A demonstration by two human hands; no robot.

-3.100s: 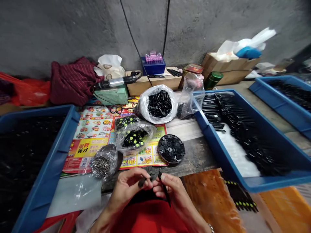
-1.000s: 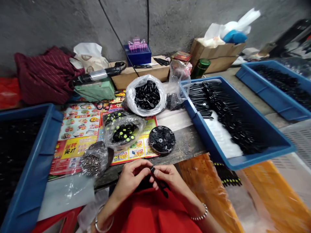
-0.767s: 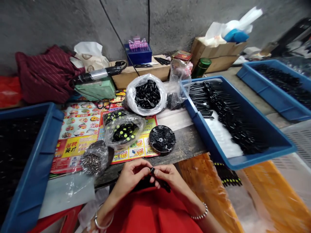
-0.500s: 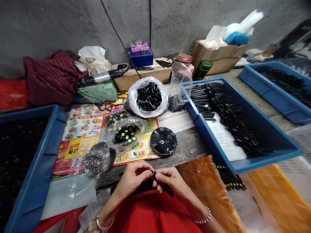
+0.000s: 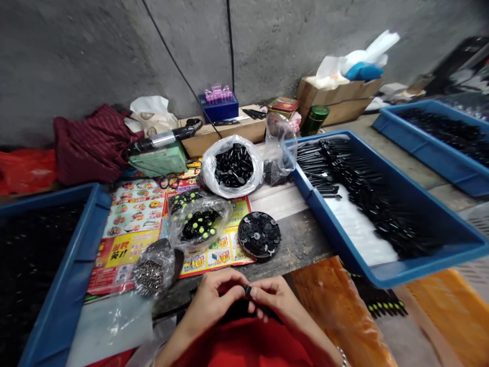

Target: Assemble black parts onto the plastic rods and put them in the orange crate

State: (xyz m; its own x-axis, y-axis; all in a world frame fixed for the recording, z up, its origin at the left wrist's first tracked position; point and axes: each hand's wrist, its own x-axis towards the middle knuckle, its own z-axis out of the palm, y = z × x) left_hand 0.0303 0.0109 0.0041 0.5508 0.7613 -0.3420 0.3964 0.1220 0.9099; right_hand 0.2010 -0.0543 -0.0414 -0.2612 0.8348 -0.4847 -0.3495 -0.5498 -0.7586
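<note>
Close to my lap, both hands meet around a small black plastic piece (image 5: 248,291); its exact kind is hidden by my fingers. My left hand (image 5: 223,294) pinches it from the left between thumb and fingers. From the right, my right hand (image 5: 270,297) grips the same piece, its thumb pressed near the top. Just beyond my hands stands a round container of flat black parts (image 5: 260,234). Left of it, a clear bag holds black pieces with yellow-green dots (image 5: 199,224). Small metal parts (image 5: 148,275) lie in another plastic bag. Farther back, an open white bag (image 5: 208,171) holds glossy black pieces.
A blue tray (image 5: 385,283) at right holds rows of long black clips (image 5: 355,188) and a white sheet. Another blue tray (image 5: 86,224) stands at left, and a third (image 5: 428,153) at far right. Cardboard boxes (image 5: 340,102) and a green tin (image 5: 316,120) line the wall.
The view has tilted and shifted, so the bench things and my hands sit lower in the picture. Both hands keep their pinch on the small black piece.
</note>
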